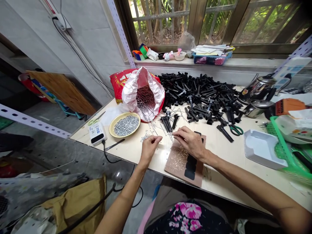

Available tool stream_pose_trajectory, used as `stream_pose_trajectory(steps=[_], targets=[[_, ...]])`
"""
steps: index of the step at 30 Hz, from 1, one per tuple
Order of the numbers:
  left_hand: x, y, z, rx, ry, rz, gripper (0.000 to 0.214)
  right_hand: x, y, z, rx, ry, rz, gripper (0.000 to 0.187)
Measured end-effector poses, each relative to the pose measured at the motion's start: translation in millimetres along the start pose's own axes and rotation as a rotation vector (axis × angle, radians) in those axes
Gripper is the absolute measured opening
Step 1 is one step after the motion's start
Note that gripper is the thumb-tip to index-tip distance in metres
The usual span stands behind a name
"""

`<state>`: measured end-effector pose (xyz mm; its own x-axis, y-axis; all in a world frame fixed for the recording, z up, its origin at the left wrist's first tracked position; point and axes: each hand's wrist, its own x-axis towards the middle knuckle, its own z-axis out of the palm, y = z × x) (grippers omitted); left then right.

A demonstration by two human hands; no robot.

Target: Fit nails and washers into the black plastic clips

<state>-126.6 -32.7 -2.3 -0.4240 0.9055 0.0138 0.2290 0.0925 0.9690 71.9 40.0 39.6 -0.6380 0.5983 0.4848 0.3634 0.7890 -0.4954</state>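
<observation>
My left hand (149,147) rests on the table (226,175) with its fingers curled and pinched together near small metal bits (144,136); what it holds is too small to name. My right hand (190,141) lies just right of it, fingers pinched on a thin metal pin above a brown board (179,162) with a black strip. A few black plastic parts (168,122) lie just beyond the fingertips. Behind them a red and white bag (143,92) spills long metal pins.
A yellow plate (124,125) of small metal pieces stands at the left, next to a white device (97,133) with a cable. A big heap of black plastic parts (202,94) covers the back. Green-handled scissors (235,130), a white tray (262,149), a green basket (290,152) and a kettle (258,89) sit right.
</observation>
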Motion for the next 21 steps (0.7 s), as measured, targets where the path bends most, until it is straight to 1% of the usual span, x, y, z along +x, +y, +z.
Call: stream_pose_trajectory(steps=[2, 3, 5, 7, 10, 15, 18, 21], targets=[[-1.5, 9.7, 5.6, -0.42, -0.06, -0.245, 0.023, 0.5, -4.4, 2.1, 0.007, 0.007, 0.004, 0.023], [-2.7, 14.5, 9.2, -0.591, -0.101, -0.335, 0.025, 1.0, -6.2, 2.3, 0.001, 0.017, 0.006, 0.022], [-5.7, 23.2, 16.7, -0.812, -0.162, -0.424, 0.026, 1.9, -8.4, 0.8, -0.034, 0.033, 0.009, 0.022], [-8.6, 30.3, 23.8, -0.906, -0.175, -0.436, 0.024, 2.1, -9.1, -2.5, -0.084, 0.038, 0.003, 0.023], [-11.0, 37.9, 32.3, -0.935, -0.158, -0.419, 0.022, 1.2, -8.4, -8.6, -0.153, 0.03, -0.019, 0.023], [-10.7, 44.1, 40.2, -0.888, -0.126, -0.387, 0.026, -1.8, -6.4, -15.4, -0.256, 0.054, -0.049, 0.022], [-10.4, 45.1, 42.7, -0.82, -0.11, -0.354, 0.029, -3.9, -4.6, -17.0, -0.32, 0.05, -0.07, 0.02], [-10.6, 45.4, 44.9, -0.697, -0.048, -0.269, 0.028, -6.2, -2.7, -17.0, -0.348, 0.059, -0.08, 0.019]])
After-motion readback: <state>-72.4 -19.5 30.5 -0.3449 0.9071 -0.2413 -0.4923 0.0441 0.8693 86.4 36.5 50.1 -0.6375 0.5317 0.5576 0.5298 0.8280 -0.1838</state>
